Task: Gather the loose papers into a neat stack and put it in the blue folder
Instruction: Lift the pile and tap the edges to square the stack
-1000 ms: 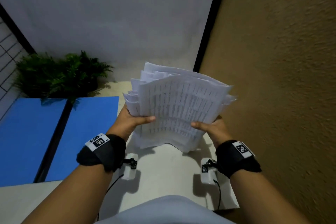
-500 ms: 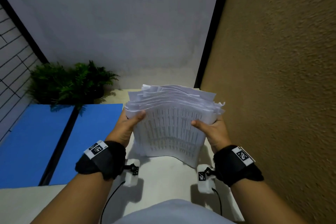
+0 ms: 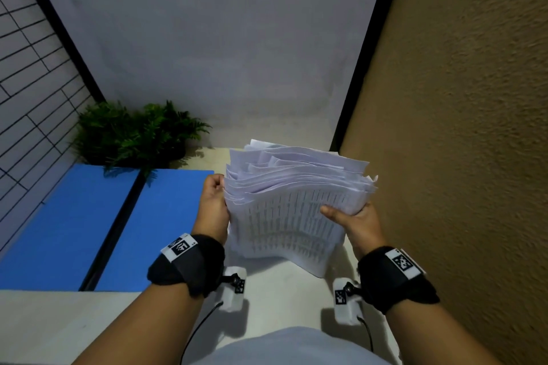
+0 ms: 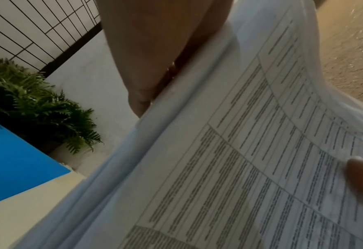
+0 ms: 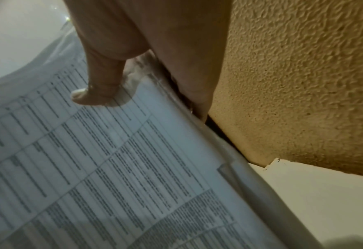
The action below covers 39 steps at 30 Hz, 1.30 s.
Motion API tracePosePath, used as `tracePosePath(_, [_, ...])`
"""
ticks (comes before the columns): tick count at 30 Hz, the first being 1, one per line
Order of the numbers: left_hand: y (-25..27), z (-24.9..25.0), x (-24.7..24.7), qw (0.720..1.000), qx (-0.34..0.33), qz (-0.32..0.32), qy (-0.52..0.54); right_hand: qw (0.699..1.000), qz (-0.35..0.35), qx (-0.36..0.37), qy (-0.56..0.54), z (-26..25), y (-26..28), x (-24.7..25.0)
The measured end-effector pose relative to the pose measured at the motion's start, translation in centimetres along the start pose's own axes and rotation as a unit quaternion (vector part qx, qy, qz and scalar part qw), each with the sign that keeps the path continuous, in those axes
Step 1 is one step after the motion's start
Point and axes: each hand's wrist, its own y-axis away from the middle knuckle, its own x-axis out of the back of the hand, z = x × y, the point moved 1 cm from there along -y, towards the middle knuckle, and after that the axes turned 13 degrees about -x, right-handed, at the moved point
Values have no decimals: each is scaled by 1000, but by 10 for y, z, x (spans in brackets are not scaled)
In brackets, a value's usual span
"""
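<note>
A thick stack of printed papers [image 3: 293,216] stands on its lower edge on the white table [image 3: 281,290], leaning away, its top edges fanned and uneven. My left hand [image 3: 213,204] holds the stack's left edge with fingers curled at the back and no thumb on the front sheet. My right hand [image 3: 353,219] grips the right edge, thumb on the front sheet [image 5: 95,96] and fingers behind. The blue folder [image 3: 166,216] lies open and flat left of the stack, dark spine in the middle. The wrist views show the printed sheets [image 4: 240,168] close up.
A green fern plant [image 3: 133,136] sits at the back behind the folder. A rough brown wall [image 3: 459,157] runs close along the right side of the table. A tiled wall [image 3: 26,74] is at far left.
The stack has come down and tipped away, so its fanned top edges now show. My left thumb has come off the front sheet, and that hand sits at the left edge.
</note>
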Motion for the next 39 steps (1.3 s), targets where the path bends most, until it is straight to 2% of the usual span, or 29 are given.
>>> tracePosePath(5, [-4, 21, -12, 999, -33, -3, 43, 1000, 12, 24, 0, -10, 3, -9])
tracePosePath(11, [2, 37, -20, 996, -79, -4, 46, 994, 82, 70, -6, -19, 7, -16])
tracePosePath(15, [6, 32, -21, 992, -111, -56, 37, 982, 120, 148, 13, -26, 16, -25])
tracePosePath(20, [11, 36, -21, 982, -168, -85, 7, 968, 113, 215, 56, -28, 18, -31])
tracePosePath(24, [8, 38, -19, 986, -159, -53, 13, 946, 89, 257, 174, -36, 20, -37])
tracePosePath(28, [4, 39, -20, 986, -167, -9, -7, 948, 138, 238, 159, -38, 14, -33])
tracePosePath(32, [-1, 39, -22, 985, -169, 16, -25, 934, 151, 270, 177, -34, 14, -37])
tracePosePath(35, [-4, 37, -23, 986, -161, 30, -28, 940, 173, 244, 164, -28, 14, -39])
tracePosePath(39, [-6, 37, -22, 987, -156, 34, -32, 924, 173, 279, 195, -23, 16, -45])
